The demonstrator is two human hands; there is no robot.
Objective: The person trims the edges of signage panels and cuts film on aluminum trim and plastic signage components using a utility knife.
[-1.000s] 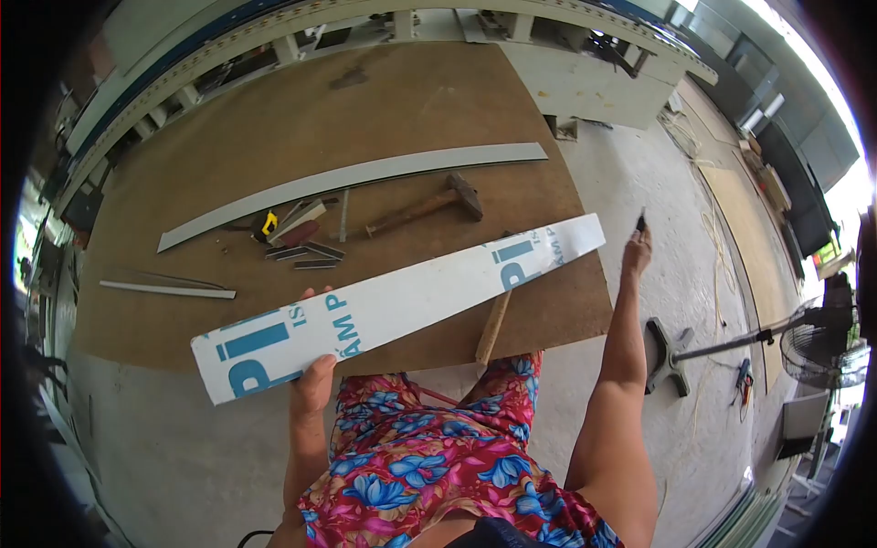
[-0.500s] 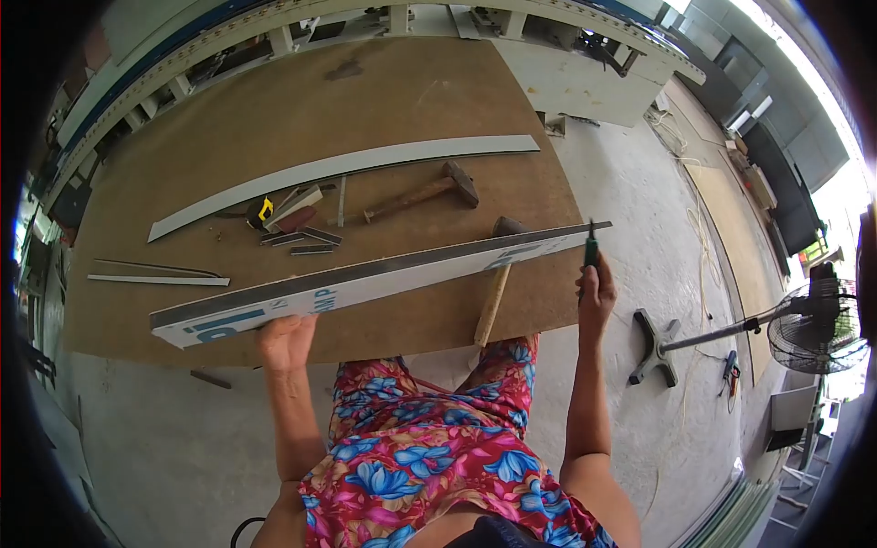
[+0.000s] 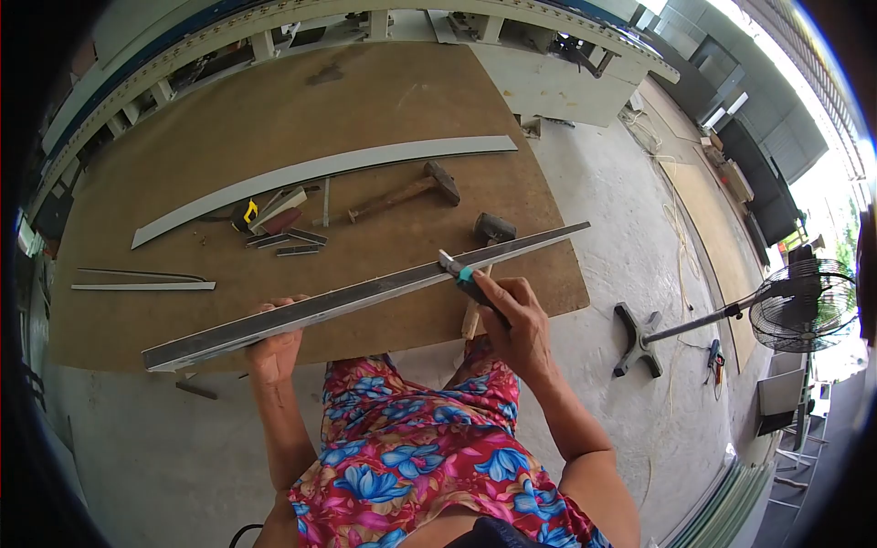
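Observation:
A long narrow strip [image 3: 365, 290] with a dark grey edge turned up lies slanted across my view, over the near part of the brown board. My left hand [image 3: 276, 347] grips it from below near its left end. In my right hand [image 3: 516, 320] is a utility knife [image 3: 464, 276] with a teal and black handle; its pale tip is at the strip's upper edge, right of the middle. A mallet with a dark head [image 3: 494, 228] lies behind the strip, its wooden handle passing beneath.
On the brown board [image 3: 384, 100] lie a long pale strip [image 3: 320, 168], a hammer [image 3: 402, 194], a yellow tape measure [image 3: 245, 216], small offcuts [image 3: 294, 240] and thin strips [image 3: 144, 286]. A standing fan [image 3: 795, 306] is at the right, and a machine frame [image 3: 585, 80] beyond.
My right hand has come left and inward with the knife, from the strip's right end to nearer its middle. The strip has turned, so its printed white face no longer shows.

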